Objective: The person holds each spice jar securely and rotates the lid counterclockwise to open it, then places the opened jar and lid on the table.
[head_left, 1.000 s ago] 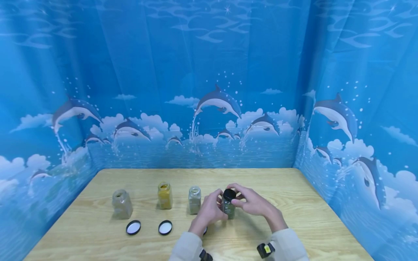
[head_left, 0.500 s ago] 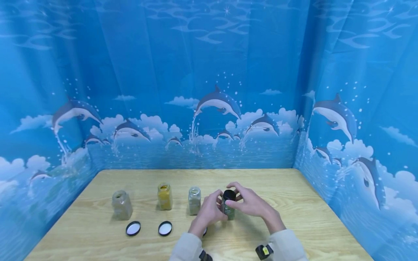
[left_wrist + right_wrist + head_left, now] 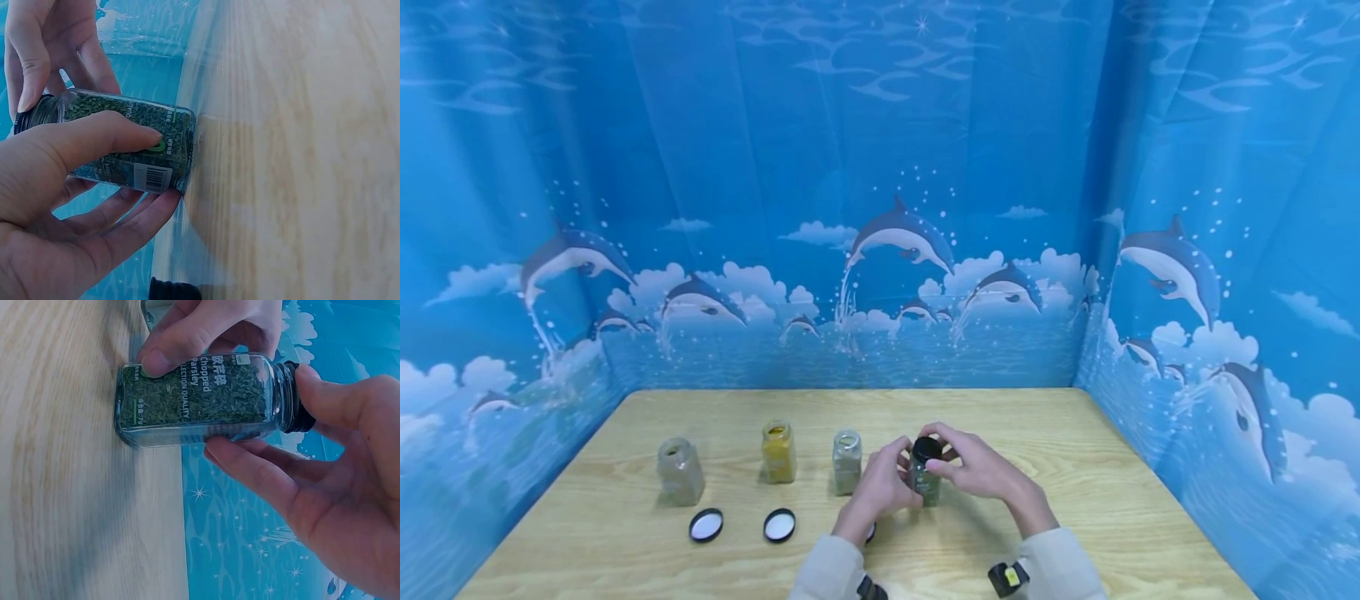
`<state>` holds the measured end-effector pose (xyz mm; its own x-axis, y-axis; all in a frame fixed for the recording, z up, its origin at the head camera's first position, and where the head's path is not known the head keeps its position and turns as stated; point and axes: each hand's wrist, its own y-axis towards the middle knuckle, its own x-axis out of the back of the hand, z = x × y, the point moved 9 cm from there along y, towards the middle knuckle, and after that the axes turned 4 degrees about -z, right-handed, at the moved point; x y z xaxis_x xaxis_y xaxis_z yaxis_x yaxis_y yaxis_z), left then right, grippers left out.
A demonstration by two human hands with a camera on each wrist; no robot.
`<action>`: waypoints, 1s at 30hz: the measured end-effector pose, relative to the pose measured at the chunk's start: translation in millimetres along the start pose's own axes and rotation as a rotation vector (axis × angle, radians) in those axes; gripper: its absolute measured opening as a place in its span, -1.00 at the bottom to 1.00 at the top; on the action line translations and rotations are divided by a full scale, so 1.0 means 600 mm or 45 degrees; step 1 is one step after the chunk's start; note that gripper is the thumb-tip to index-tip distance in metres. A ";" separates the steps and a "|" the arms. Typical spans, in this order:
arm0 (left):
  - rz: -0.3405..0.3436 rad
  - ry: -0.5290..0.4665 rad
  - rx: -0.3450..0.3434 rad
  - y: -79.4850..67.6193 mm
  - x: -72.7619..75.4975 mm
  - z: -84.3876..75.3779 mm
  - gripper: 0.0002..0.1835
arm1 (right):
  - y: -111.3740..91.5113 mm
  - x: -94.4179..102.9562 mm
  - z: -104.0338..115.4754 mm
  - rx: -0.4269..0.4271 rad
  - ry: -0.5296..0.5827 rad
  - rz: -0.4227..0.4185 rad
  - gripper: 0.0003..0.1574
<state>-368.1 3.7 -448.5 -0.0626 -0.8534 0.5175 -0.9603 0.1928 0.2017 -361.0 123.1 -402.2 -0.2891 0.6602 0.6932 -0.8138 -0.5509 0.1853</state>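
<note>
A square glass jar of chopped parsley (image 3: 237, 400) stands upright on the table at the right of the row. My left hand (image 3: 882, 483) grips its body, the thumb across the label and the fingers behind the glass, as the left wrist view shows. On the jar's neck sits a black lid (image 3: 927, 447). The thumb and fingers of my right hand (image 3: 981, 465) pinch this lid from the right, with one lower finger close against the jar's side in the right wrist view.
Left of my hands stand three lidless jars: one with grey powder (image 3: 847, 465), one yellow (image 3: 778, 454), one pale greyish (image 3: 681, 475). Before them on the wooden table (image 3: 625, 558) lie black lids (image 3: 706, 526) with white insides, one partly behind my left wrist. A dolphin-print curtain (image 3: 880, 350) encloses the table.
Around the lid my right thumb and fingers have shifted, the thumb moving left and then back to the right. My left hand and the jar stay in place.
</note>
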 end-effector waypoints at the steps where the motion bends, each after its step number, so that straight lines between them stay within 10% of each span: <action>1: -0.002 0.002 -0.004 0.000 0.000 0.000 -0.40 | 0.000 0.000 0.001 0.005 -0.002 0.006 -0.52; 13: 0.013 0.009 0.013 0.001 -0.001 0.003 -0.40 | 0.001 0.001 0.008 0.042 -0.017 -0.010 -0.49; 30: 0.019 -0.007 0.009 0.000 -0.001 0.000 -0.37 | -0.005 0.058 0.008 -0.031 -0.015 -0.387 -0.46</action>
<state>-368.2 4.3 -448.6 -0.0787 -0.8532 0.5156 -0.9612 0.2022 0.1879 -365.8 145.2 -375.3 -0.0247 0.7870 0.6164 -0.8739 -0.3164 0.3690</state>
